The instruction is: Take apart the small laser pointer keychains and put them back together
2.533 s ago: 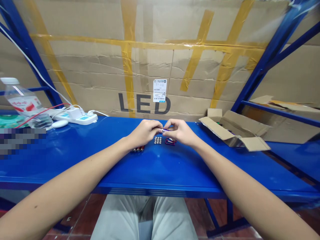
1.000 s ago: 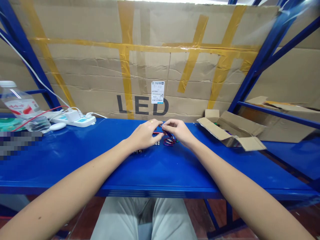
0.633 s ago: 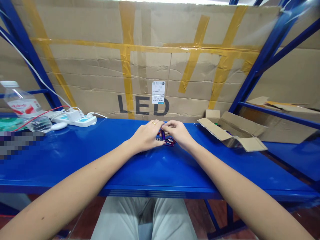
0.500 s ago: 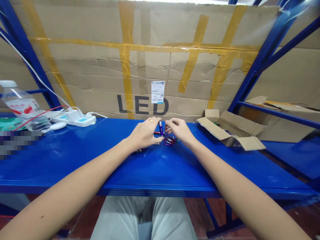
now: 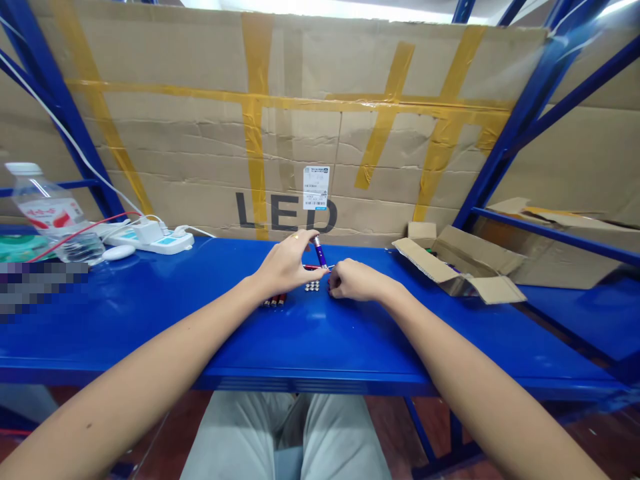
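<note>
My left hand [image 5: 286, 264] pinches a small purple flashlight [image 5: 321, 255] with a silver end, held tilted above the table between thumb and forefinger. Just to the right, my right hand [image 5: 357, 280] rests low at the table with its fingers curled in. It covers the spot of the small coloured carabiners, and what its fingertips grip is hidden. Small silver button cells [image 5: 312, 286] stand in neat rows below the flashlight. Under my left wrist lie several dark red tubes [image 5: 274, 301] with silver ends. A red slim piece [image 5: 313, 267] shows behind my left thumb.
An open cardboard box [image 5: 457, 263] with small items stands on the blue table [image 5: 310, 340] at right. To the left are a power strip [image 5: 160, 241], a white mouse-shaped object [image 5: 119, 253] and a water bottle [image 5: 53, 213]. A large taped carton [image 5: 200, 153] closes off the back.
My right hand has moved down from beside the flashlight to the table, over the carabiners. The flashlight, still in my left hand, now leans more. The button cells and red tubes show more clearly.
</note>
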The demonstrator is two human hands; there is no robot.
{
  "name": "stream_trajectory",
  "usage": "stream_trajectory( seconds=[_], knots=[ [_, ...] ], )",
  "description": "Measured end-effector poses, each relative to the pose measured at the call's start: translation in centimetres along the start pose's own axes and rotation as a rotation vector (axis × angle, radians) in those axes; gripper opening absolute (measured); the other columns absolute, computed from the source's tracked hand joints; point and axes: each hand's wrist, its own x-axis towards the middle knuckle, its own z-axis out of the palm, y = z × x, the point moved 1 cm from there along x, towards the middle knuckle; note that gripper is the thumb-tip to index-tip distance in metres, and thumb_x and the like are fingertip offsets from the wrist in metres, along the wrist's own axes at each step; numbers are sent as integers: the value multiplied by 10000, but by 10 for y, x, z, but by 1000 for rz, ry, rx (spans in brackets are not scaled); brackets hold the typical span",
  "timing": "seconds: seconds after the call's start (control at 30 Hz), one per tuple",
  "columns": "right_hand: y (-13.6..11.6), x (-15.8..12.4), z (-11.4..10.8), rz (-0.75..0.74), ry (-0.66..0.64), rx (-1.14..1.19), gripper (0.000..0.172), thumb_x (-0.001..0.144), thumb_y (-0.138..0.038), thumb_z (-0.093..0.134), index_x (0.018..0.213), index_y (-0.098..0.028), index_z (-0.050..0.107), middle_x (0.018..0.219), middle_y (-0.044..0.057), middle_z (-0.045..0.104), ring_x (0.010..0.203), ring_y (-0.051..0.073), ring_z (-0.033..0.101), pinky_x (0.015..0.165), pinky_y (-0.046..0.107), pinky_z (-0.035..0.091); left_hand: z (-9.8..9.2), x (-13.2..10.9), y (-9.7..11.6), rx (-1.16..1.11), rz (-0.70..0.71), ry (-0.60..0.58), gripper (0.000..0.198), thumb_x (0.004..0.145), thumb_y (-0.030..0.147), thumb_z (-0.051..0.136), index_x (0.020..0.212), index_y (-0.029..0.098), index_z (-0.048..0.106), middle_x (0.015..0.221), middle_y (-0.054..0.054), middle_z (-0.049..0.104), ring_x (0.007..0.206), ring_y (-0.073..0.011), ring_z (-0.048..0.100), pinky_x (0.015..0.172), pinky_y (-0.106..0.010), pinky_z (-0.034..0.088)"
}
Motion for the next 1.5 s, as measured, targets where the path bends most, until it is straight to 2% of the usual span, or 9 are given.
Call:
stream_trajectory(
  seconds=[0.1, 0.33, 0.5, 0.63, 0.73, 1.0, 1.13, 1.3, 1.5],
  knots=[
    [-1, -2, -4, -5, 9, 85, 68, 631, -144, 647, 575, -176, 623, 585, 17, 631, 514, 130, 506, 494, 260, 310, 0, 1, -3, -30, -39, 8, 634, 727, 436, 742, 1251, 175, 496, 1081, -72, 624, 897, -211, 623, 737, -331, 494],
    [11, 3, -9, 77, 190, 376, 88, 794, -206, 493, 715, -189, 527, 608, 17, 635, 539, 136, 540, 516, 252, 368, 3, 2, -11, -96, -104, 15, 653, 714, 428, 746, 1258, 165, 498, 1088, -80, 632, 878, -204, 622, 743, -330, 496],
    [9, 13, 7, 221, 251, 744, 57, 804, -183, 446, 826, -226, 415, 506, -59, 458, 419, 127, 442, 444, 249, 357, 13, -1, -9, -221, -143, -45, 675, 733, 369, 734, 1305, 140, 458, 1051, -84, 654, 851, -196, 630, 742, -335, 506],
    [0, 14, 11, 239, 167, 1112, 145, 727, -129, 461, 836, -224, 445, 480, -90, 310, 375, 105, 320, 402, 242, 330, 19, -3, -5, -336, -199, -93, 658, 734, 295, 722, 1313, 144, 449, 932, -45, 668, 805, -179, 646, 710, -306, 509],
    [-3, 12, 10, 151, 104, 1209, 105, 705, -124, 500, 770, -203, 478, 505, -65, 353, 407, 95, 357, 430, 247, 375, 21, -3, -7, -411, -243, -73, 664, 725, 236, 709, 1326, 147, 441, 873, -17, 666, 774, -163, 654, 702, -289, 509],
    [-6, 13, 17, 57, 113, 832, 98, 852, -151, 447, 789, -185, 513, 538, -35, 480, 432, 121, 513, 432, 238, 411, 21, -2, -11, -461, -308, -61, 721, 700, 203, 704, 1361, 142, 421, 746, 32, 654, 716, -144, 642, 688, -265, 498],
    [-6, 10, 18, -34, 146, 705, 203, 926, -231, 434, 1038, -182, 596, 595, -24, 548, 457, 125, 541, 468, 242, 435, 22, -2, -10, -501, -339, -70, 730, 690, 171, 686, 1365, 120, 412, 751, 29, 647, 713, -141, 631, 693, -267, 499],
    [-11, 4, 15, -120, 138, 616, 402, 952, -289, 443, 1346, -225, 496, 694, -9, 617, 503, 136, 540, 552, 279, 461, 22, -3, -11, -488, -350, -48, 712, 658, 111, 662, 1334, 129, 437, 740, 36, 632, 692, -135, 623, 677, -262, 490],
    [-9, 7, 16, -137, 206, 431, 292, 968, -253, 420, 1198, -190, 587, 834, 67, 673, 746, 199, 614, 732, 316, 462, 25, -2, -14, -473, -348, -45, 706, 655, 112, 689, 1317, 151, 447, 734, 39, 622, 694, -141, 625, 679, -279, 490]
  ],
)
